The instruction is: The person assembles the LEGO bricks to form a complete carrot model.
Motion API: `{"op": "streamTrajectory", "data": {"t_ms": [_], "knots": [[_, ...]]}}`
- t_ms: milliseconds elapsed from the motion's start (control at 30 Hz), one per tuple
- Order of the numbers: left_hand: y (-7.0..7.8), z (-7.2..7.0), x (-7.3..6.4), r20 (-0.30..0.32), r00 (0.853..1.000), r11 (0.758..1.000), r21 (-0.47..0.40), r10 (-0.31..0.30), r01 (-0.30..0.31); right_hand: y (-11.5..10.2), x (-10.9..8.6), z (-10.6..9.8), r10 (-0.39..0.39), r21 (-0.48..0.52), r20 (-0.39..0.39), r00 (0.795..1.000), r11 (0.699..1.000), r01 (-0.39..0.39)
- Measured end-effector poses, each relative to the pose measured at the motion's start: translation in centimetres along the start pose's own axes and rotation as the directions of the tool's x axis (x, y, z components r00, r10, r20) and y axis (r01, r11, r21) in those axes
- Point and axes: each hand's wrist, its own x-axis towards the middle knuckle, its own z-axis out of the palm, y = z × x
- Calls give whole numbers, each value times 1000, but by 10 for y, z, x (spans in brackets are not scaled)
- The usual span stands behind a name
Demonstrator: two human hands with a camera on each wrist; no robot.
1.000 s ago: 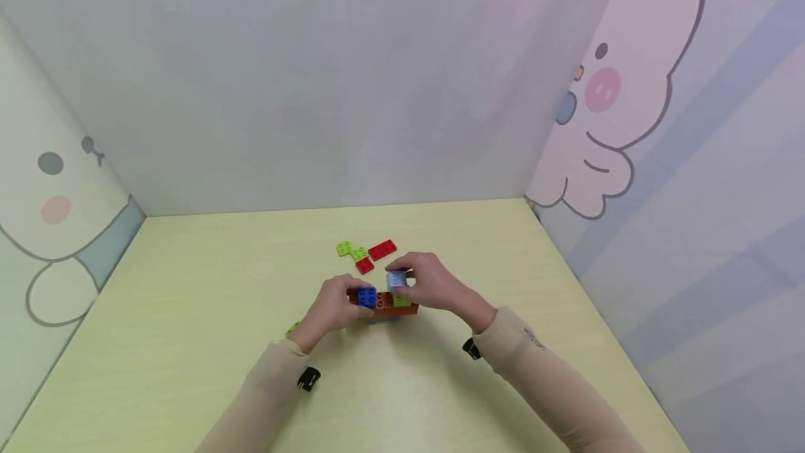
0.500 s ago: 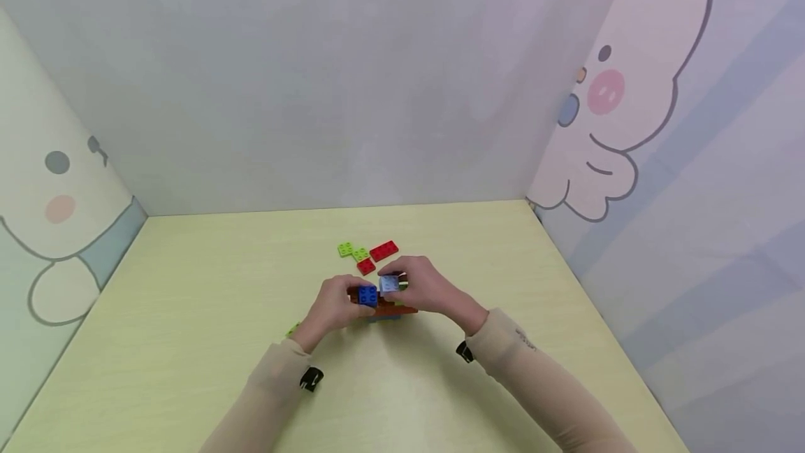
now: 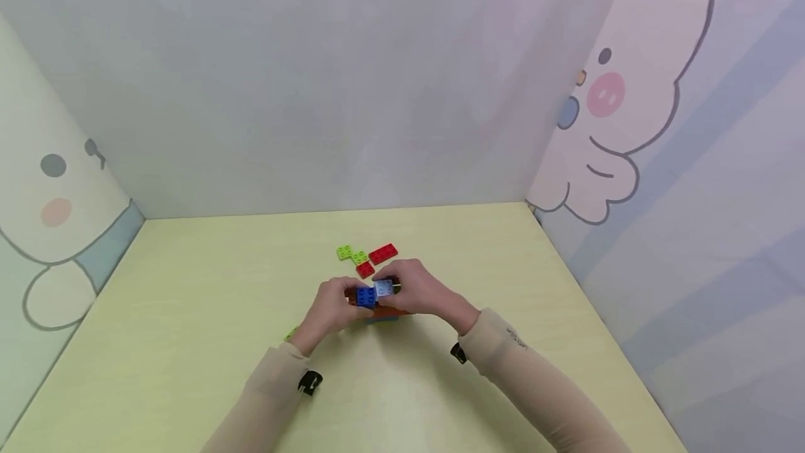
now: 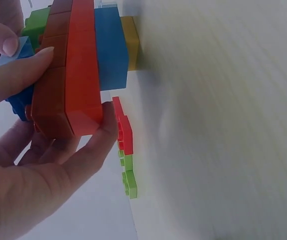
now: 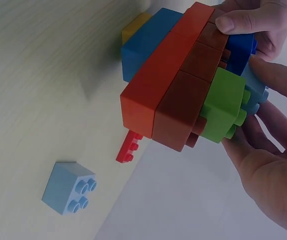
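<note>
My left hand grips the left end of a toy building brick structure, thumb against its brown layer near the dark blue brick. Between the thumb and fingers of my right hand is a light blue brick, right beside the dark blue one on top. From the table up, the structure has yellow, blue, red-orange and brown layers. A lime green brick sits on the brown row's right part; my right hand hides it in the head view.
Behind the structure lie two lime green bricks, a small red brick and a longer red brick. Another light blue brick stands on the table in the right wrist view. One green brick is partly behind my left wrist.
My right hand has carried the light blue brick leftward and slightly down, from above the green brick to beside the dark blue one. My left hand keeps its hold almost unmoved.
</note>
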Motion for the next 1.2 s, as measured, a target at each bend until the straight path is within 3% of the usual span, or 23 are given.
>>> {"op": "streamTrajectory", "data": {"t_ms": [433,667,933,1200], "knots": [[2,1,3,3,1000,1000,8,19,-19,3,3,3,0,-38,42,999,999,2],[3,1,2,10,1000,1000,16,-13,13,6,2,6,30,-15,54,998,999,-29],[3,2,1,18,1000,1000,19,-16,16,7,-2,10,58,-38,42,997,998,-57],[3,1,2,10,1000,1000,8,4,-4,9,-3,13,30,-67,10,1000,997,-29]]}}
